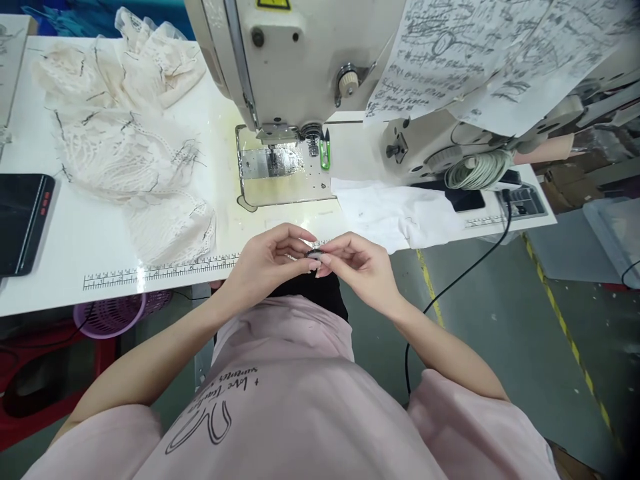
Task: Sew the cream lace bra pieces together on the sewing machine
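Observation:
Both hands meet just off the front edge of the sewing table, pinching a small round bobbin (315,254) with a silvery face and a dark rim. My left hand (273,260) grips its left side between thumb and fingers. From the right, my right hand (361,265) closes thumb and fingertips on the other side. Fingers hide part of the bobbin. Beyond the hands stands a sewing machine (300,60), its needle plate (273,162) bare of cloth. Green thread snips (325,152) lie beside the presser foot area.
Cream lace pieces (125,147) with dark thread ends lie at left, near a black phone (25,223). White cloth (395,210) lies right of the machine. A cord coil (477,171) sits farther right. A black cable (465,272) hangs off the table. Below stands a purple basket (113,317).

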Demonstrator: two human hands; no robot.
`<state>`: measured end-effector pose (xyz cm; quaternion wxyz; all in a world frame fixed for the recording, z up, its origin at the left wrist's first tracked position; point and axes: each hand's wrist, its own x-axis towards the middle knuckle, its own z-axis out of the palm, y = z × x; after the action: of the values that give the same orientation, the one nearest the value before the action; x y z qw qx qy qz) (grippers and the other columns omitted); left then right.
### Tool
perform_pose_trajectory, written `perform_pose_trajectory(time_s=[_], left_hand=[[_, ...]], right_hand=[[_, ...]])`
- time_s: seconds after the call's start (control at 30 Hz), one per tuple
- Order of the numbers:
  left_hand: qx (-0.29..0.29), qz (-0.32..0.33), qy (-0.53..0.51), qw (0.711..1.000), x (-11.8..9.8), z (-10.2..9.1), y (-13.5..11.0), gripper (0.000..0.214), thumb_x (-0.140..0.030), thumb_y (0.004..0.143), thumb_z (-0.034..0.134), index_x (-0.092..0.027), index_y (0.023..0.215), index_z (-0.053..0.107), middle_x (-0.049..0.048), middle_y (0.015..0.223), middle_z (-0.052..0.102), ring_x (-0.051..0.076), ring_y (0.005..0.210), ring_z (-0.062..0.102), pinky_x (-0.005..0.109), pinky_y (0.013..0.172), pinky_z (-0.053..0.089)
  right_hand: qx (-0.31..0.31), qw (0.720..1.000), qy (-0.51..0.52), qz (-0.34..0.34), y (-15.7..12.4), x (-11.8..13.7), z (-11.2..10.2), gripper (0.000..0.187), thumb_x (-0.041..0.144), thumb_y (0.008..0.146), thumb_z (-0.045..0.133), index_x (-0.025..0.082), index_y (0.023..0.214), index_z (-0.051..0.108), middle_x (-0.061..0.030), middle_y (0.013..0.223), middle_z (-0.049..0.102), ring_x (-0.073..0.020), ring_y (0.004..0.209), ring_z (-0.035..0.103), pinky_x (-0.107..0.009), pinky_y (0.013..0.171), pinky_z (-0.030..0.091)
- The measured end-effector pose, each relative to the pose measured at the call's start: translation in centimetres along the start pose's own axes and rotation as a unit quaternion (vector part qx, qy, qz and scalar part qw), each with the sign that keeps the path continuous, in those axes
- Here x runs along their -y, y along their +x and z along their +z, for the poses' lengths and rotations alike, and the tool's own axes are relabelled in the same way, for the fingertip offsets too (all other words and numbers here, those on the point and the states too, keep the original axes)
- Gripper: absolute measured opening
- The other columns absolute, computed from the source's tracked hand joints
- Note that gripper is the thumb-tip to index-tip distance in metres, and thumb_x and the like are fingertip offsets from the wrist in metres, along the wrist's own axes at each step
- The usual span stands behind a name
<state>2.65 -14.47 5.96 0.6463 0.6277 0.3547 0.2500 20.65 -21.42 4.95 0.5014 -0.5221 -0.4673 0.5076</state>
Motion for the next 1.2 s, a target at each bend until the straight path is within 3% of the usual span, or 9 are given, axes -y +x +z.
perform_pose_trajectory(time_s=[0.13,0.27,0.43,0.57,0.9,1.2], left_hand=[[-0.052,0.064,0.046,0.996,0.3,0.7,-0.7,0.018,-0.031,0.082,0.074,-0.019,0.096,0.071,0.0031,0.091,0.075,0.016,0.08,0.072,0.029,0.076,0.062],[-0.107,0.175,0.164,0.965,0.6,0.8,-1.1,0.01,-0.023,0.086,0.07,-0.02,0.096,0.071,0.0004,0.089,0.074,0.013,0.08,0.07,0.024,0.075,0.06],[-0.106,0.274,0.247,0.923,1.0,0.5,-0.9,0.014,-0.014,0.091,0.063,-0.021,0.102,0.069,0.001,0.091,0.074,0.012,0.082,0.07,0.025,0.074,0.059],[-0.103,0.293,0.271,0.911,1.1,0.2,-0.8,0.019,-0.01,0.09,0.061,-0.021,0.105,0.067,0.0014,0.093,0.074,0.013,0.084,0.07,0.025,0.074,0.058],[-0.104,0.358,0.324,0.869,1.2,0.0,-0.6,0.022,-0.007,0.09,0.06,-0.022,0.105,0.066,0.0019,0.093,0.075,0.015,0.088,0.072,0.027,0.076,0.06],[-0.117,0.378,0.356,0.847,1.4,-0.4,-0.8,0.025,-0.007,0.09,0.06,-0.022,0.109,0.065,0.004,0.1,0.075,0.017,0.094,0.072,0.028,0.078,0.062]], right_hand=[[-0.017,0.995,-0.063,-0.074,-0.5,-0.2,0.0,0.01,0.025,0.086,0.069,0.02,0.094,0.067,0.0006,0.08,0.072,-0.0124,0.071,0.072,-0.025,0.068,0.061],[-0.056,0.986,-0.096,-0.121,-0.5,-0.2,0.1,0.013,0.02,0.084,0.071,0.022,0.096,0.067,0.001,0.088,0.072,-0.0107,0.078,0.071,-0.024,0.076,0.06],[-0.008,1.0,0.01,-0.01,-0.1,0.1,0.0,0.02,0.035,0.085,0.07,0.02,0.096,0.064,-0.0001,0.083,0.068,-0.0132,0.073,0.07,-0.028,0.07,0.062],[0.025,0.996,0.075,0.037,0.5,0.5,-0.1,0.022,0.037,0.084,0.071,0.018,0.092,0.063,0.0003,0.079,0.068,-0.013,0.071,0.071,-0.027,0.067,0.062],[0.068,0.99,0.103,0.069,1.0,0.4,-0.3,0.024,0.038,0.084,0.07,0.016,0.093,0.066,-0.0002,0.076,0.071,-0.0136,0.069,0.072,-0.028,0.069,0.063],[-0.03,0.996,-0.052,-0.058,0.0,0.7,0.4,0.015,0.031,0.081,0.073,0.02,0.09,0.067,-0.0015,0.089,0.068,-0.0122,0.078,0.068,-0.026,0.069,0.062]])
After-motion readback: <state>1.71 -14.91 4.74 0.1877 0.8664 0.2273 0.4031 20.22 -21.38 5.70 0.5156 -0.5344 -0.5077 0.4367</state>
